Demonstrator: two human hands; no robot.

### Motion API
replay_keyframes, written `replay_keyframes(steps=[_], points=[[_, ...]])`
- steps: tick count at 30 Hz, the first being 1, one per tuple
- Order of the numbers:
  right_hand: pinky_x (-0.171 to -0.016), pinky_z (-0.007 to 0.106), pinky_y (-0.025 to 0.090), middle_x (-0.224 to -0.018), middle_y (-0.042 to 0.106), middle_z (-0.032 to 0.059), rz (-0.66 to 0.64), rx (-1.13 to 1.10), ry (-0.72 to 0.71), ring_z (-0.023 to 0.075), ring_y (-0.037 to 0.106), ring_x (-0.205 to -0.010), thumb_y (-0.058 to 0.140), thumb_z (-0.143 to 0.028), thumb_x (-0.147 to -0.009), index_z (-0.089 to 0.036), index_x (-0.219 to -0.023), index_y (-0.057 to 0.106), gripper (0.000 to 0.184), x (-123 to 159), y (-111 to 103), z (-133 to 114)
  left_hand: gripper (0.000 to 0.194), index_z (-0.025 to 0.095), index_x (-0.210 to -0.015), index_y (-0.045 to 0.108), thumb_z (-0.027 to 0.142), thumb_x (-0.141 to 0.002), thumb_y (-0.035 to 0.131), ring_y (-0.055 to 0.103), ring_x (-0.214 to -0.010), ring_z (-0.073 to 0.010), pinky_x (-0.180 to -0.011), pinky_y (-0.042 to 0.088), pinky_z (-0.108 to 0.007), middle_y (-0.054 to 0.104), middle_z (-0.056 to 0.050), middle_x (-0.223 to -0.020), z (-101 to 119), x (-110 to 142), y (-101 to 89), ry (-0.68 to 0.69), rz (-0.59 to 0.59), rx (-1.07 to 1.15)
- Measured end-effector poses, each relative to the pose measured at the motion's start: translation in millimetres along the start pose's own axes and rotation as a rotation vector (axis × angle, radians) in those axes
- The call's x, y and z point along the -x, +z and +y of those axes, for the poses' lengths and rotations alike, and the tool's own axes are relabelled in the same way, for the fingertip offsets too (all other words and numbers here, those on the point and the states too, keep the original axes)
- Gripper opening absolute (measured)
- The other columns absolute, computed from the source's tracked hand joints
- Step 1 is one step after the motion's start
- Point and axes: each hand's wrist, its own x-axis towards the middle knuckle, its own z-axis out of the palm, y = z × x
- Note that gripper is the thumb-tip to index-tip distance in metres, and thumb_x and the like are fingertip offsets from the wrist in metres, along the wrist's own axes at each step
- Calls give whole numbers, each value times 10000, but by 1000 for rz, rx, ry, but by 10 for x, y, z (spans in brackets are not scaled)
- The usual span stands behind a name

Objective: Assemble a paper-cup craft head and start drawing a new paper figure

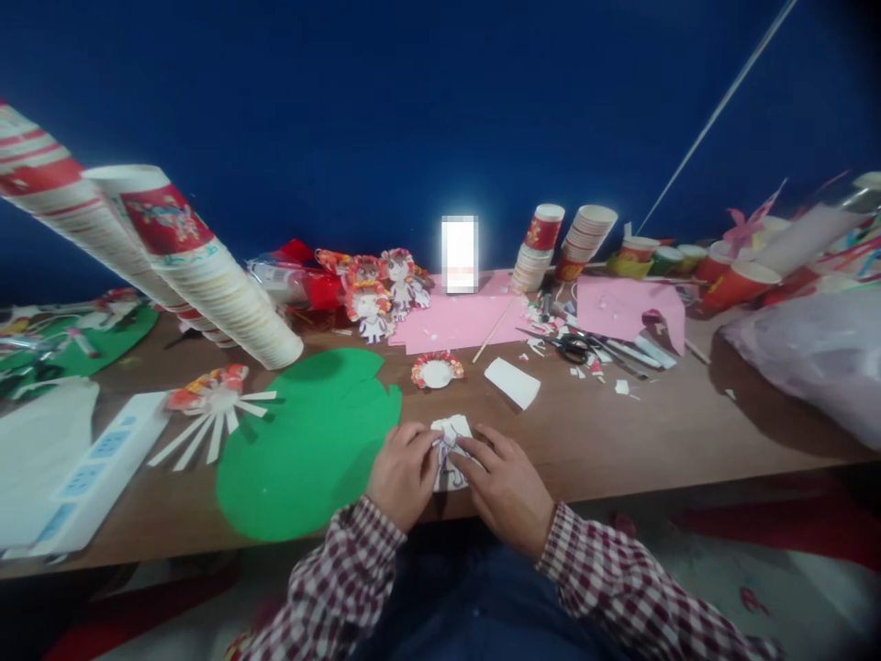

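Observation:
A small white paper piece with a purple line drawing (451, 470) is at the table's near edge, between my hands. My left hand (405, 470) pinches its left side, fingers bent together. On the other side, my right hand (513, 477) is closed over the right part, fingertips pressing on the paper. Fingers cover some of the drawing. Just beyond lies a ring-shaped piece with a red and orange patterned rim (437, 371) and white centre. To its right is a blank white curved paper piece (513, 383).
A large green paper sheet (309, 450) lies left of my hands, beside a cut cup with splayed white strips (206, 431). Tall paper cup stacks (220, 285) lean at left. Finished paper figures (375, 294), pink sheets (468, 317), scissors (573, 347) and a plastic bag (812, 358) are farther off.

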Motion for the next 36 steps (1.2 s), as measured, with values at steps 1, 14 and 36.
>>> replay_keyframes(steps=[1, 14, 36], points=[[-931, 432, 323, -1216, 475, 61, 3, -1, 2, 252, 305, -1175, 490, -127, -755, -227, -1174, 486, 431, -1, 1, 2, 216, 191, -954, 586, 191, -804, 430, 516, -801, -172, -748, 430, -337, 546, -54, -830, -21, -51, 20, -12, -10, -29], [-930, 456, 289, -1236, 461, 60, -23, -68, 24, 276, 289, -1175, 477, -140, -765, -226, -1173, 487, 417, 0, 21, 34, 244, 194, -935, 609, 139, -747, 464, 525, -796, -165, -768, 424, -326, 563, -38, -829, -108, -218, 95, -101, -59, -45], [-930, 445, 264, -1260, 439, 36, -54, -74, 40, 285, 268, -1181, 458, -164, -788, -233, -1190, 466, 408, 1, 8, 37, 158, 184, -832, 596, 154, -727, 482, 518, -819, -164, -782, 406, -318, 564, -32, -823, -87, -270, 90, -187, -108, -11]])
